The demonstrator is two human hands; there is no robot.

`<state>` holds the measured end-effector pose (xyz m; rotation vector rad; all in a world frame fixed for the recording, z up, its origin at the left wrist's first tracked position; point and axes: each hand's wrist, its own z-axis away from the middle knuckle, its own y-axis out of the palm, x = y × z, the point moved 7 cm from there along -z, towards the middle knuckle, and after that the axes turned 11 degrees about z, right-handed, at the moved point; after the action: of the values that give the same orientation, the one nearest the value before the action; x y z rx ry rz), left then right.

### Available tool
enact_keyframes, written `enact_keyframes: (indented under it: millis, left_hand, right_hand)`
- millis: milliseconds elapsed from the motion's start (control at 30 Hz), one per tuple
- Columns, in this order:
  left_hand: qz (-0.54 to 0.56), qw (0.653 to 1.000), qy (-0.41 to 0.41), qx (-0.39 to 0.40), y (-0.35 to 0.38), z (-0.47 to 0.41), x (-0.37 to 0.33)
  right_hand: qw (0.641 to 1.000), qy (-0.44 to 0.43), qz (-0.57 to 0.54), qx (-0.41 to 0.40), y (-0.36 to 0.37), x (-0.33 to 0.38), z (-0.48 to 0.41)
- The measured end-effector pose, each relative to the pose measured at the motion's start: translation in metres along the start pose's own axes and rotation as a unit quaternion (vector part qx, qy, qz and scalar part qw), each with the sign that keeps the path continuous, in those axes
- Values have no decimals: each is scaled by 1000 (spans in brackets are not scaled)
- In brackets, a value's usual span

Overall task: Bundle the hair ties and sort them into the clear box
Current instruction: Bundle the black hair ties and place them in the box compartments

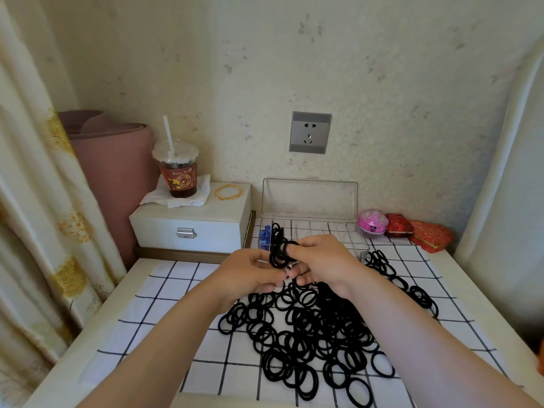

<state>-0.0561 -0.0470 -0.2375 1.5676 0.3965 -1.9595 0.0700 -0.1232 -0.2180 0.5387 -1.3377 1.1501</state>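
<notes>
Hair-tie bundle (278, 256) gripped btwn left hand (250, 273) & right hand (322, 260)

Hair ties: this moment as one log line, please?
phase: bundling | left hand, right hand: grip bundle | pile: on cloth | clear box: open

This looks like a home, likely a bedroom corner. Speckled wallpaper (265, 69) backs a white table (88, 334) laid with a checked cloth (164, 304). A floral curtain (35, 201) hangs alongside. A white jewellery box (188, 228) carries gold bangles (228, 192) and a takeaway drink (178, 175). A wall socket (309, 132) sits above, and red gift boxes (430, 235) stand in the far corner.
</notes>
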Motion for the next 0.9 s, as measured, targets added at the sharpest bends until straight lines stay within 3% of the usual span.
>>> enact_keyframes:
  millis: [133, 200, 267, 367, 467, 767, 833, 900]
  left_hand:
    - [-10, 998, 4, -56, -8, -4, -2]
    - [70, 995, 7, -66, -10, -4, -6]
    - [144, 989, 6, -28, -4, -3, -11]
    - [60, 998, 32, 2, 0, 0, -13]
    - [32, 999, 43, -11, -3, -1, -10]
    - [-32, 995, 72, -58, -35, 6, -17]
    - [-57, 991, 76, -94, -49, 8, -15]
    - [-94, 986, 76, -119, -59, 11, -13]
  right_hand:
    - [999, 8, -38, 3, -2, -1, -1]
    - [999, 10, -44, 13, -1, 0, -1]
    - [1000, 6, -7, -5, -3, 0, -1]
    - [992, -19, 111, -50, -2, 5, 1]
    - [981, -55, 184, -39, 7, 10, 3]
    - [989, -28, 92, 108, 29, 16, 3]
    - [981, -34, 174, 78, 24, 16, -1]
    - [924, -79, 373, 11, 16, 16, -6]
